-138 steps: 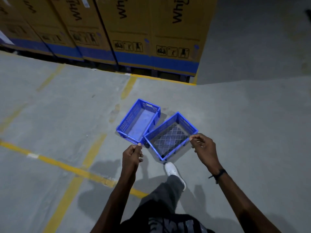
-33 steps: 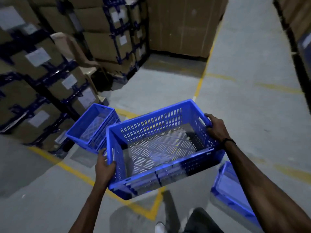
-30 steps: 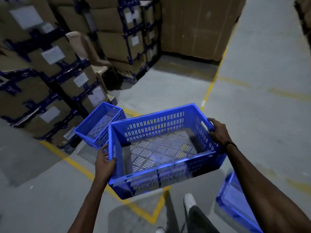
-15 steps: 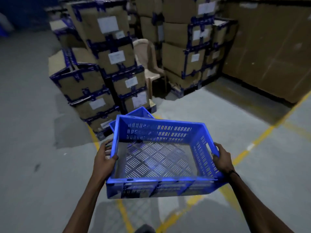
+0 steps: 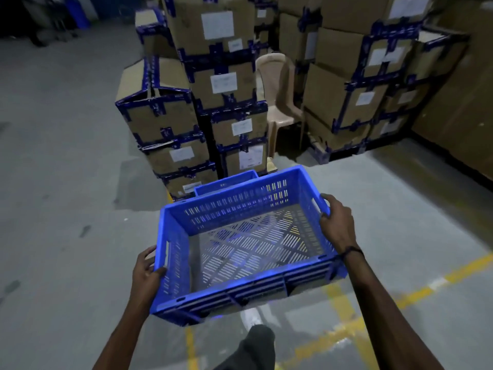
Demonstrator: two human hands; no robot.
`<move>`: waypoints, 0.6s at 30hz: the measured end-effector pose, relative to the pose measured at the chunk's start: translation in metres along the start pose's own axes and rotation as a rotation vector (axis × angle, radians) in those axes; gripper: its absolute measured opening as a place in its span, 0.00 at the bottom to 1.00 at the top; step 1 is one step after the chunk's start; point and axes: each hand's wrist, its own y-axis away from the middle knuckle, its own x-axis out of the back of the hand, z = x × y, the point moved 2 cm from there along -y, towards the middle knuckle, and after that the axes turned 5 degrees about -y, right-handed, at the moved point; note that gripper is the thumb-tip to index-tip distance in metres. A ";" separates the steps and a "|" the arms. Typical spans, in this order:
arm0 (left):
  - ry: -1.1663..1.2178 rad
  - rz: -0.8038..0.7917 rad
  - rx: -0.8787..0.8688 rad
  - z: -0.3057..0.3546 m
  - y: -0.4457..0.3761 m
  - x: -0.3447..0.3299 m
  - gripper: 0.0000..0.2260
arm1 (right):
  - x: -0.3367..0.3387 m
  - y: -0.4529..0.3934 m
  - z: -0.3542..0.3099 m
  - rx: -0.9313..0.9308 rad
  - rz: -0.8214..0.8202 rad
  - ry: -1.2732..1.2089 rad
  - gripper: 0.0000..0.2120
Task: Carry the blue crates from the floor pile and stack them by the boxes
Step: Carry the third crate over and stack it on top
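Note:
I hold an empty blue slotted crate (image 5: 240, 289) in the air in front of me, roughly level. My left hand (image 5: 145, 276) grips its left wall and my right hand (image 5: 337, 225) grips the right rim. Just beyond it, the far rim of another blue crate (image 5: 226, 182) shows on the floor at the foot of the stacked cardboard boxes (image 5: 213, 89); the carried crate hides most of it.
Taped cardboard boxes rise in stacks ahead and to the right (image 5: 360, 84). A beige plastic chair (image 5: 280, 97) stands between the stacks. Yellow lines (image 5: 341, 303) cross the grey concrete floor. My white shoe (image 5: 252, 319) shows under the crate.
I have turned left and walked closer to the box stacks with the crate in both hands. The crate on the floor is now mostly hidden behind the carried one.

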 end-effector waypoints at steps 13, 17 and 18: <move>0.079 0.058 0.214 0.034 -0.145 -0.077 0.27 | -0.074 -0.209 -0.045 0.045 -0.188 0.124 0.29; -0.011 0.037 0.167 0.056 -0.187 -0.105 0.27 | -0.100 -0.260 -0.018 -0.021 -0.264 0.077 0.29; -0.033 0.035 0.157 0.059 -0.196 -0.114 0.27 | -0.106 -0.272 -0.012 -0.031 -0.274 0.079 0.29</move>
